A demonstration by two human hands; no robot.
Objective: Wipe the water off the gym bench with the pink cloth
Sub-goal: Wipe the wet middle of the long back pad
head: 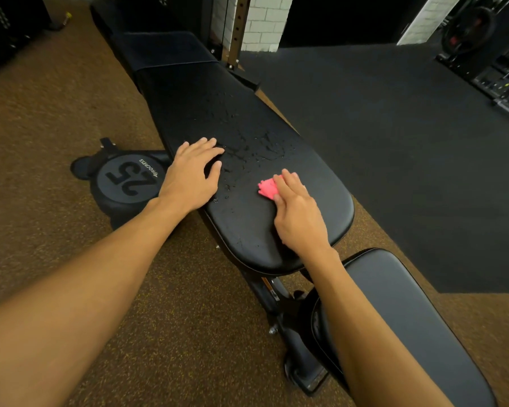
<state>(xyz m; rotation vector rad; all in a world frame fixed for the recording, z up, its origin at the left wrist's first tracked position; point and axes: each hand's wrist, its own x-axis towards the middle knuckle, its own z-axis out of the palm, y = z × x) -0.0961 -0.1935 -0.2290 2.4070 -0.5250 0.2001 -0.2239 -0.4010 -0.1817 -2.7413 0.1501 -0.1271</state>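
Observation:
A long black gym bench [312, 198] runs from the upper middle down to the lower right. Water drops [256, 148] are scattered over the middle of its back pad. A small crumpled pink cloth [266, 188] lies on the pad near its lower end. My right hand [299, 212] lies flat over the cloth's right side, fingers straight, pressing it onto the pad. My left hand [193, 174] rests spread on the pad's left edge, fingertips at the wet patch.
A black 25 weight plate [127, 179] lies on the brown floor left of the bench. The bench's seat pad [406, 318] is at the lower right. A black rubber mat [394, 142], a rack upright [237, 27] and machines [488, 45] stand beyond.

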